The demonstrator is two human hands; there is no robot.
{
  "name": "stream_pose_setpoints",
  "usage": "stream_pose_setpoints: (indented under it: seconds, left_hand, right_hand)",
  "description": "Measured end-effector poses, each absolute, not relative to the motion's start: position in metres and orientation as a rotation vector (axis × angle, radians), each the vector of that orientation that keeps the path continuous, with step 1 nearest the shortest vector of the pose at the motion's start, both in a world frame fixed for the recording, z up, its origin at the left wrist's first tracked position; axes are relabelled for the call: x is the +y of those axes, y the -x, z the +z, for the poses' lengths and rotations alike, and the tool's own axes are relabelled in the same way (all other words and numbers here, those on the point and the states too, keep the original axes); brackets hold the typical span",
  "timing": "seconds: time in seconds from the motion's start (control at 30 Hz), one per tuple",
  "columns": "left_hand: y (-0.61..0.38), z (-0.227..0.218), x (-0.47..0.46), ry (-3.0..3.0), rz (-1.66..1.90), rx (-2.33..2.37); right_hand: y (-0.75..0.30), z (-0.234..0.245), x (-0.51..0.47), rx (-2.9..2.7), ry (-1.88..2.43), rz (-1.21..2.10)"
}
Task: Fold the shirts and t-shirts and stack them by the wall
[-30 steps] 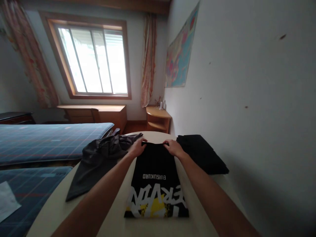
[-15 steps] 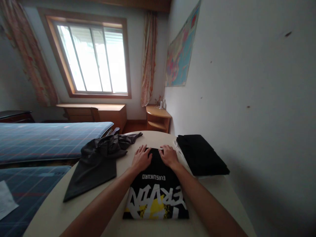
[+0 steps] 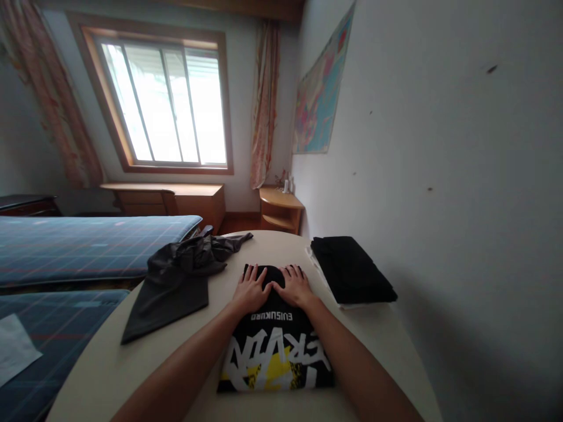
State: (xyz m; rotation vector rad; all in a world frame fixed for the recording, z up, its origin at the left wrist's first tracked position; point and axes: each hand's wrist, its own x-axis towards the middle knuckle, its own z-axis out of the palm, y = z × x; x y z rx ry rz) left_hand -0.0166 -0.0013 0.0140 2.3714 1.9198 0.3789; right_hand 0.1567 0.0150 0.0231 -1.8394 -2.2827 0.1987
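Note:
A folded black T-shirt (image 3: 275, 351) with white lettering and a yellow print lies flat on the table in front of me. My left hand (image 3: 253, 288) rests palm down on its far left part, fingers stretched out. Beside it my right hand (image 3: 292, 284) lies flat on the far right part, fingers spread. The two thumbs nearly meet in the middle. To the right is a stack of folded black clothing (image 3: 352, 269) with a white layer under it. A crumpled dark grey garment (image 3: 176, 287) lies to the left, apart from my hands.
The round cream table (image 3: 373, 363) stands close to the white wall on the right. Bare mattresses with a blue plaid pattern (image 3: 88, 243) are at the left, the nearer one bearing a white sheet (image 3: 15, 346). Wooden desk (image 3: 197, 199) and corner shelf (image 3: 281, 199) stand beyond.
Both hands have shifted slightly toward each other and a little nearer me on the T-shirt, thumbs now close together. The cloth at its far edge bulges a bit between them.

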Motion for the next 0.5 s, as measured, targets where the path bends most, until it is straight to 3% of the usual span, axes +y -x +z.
stream_pose_setpoints:
  seconds: [0.5]
  left_hand:
    - [-0.007, 0.038, -0.114, -2.464, 0.584, 1.755]
  right_hand:
    - [-0.161, 0.024, -0.034, -2.254, 1.756, 0.231]
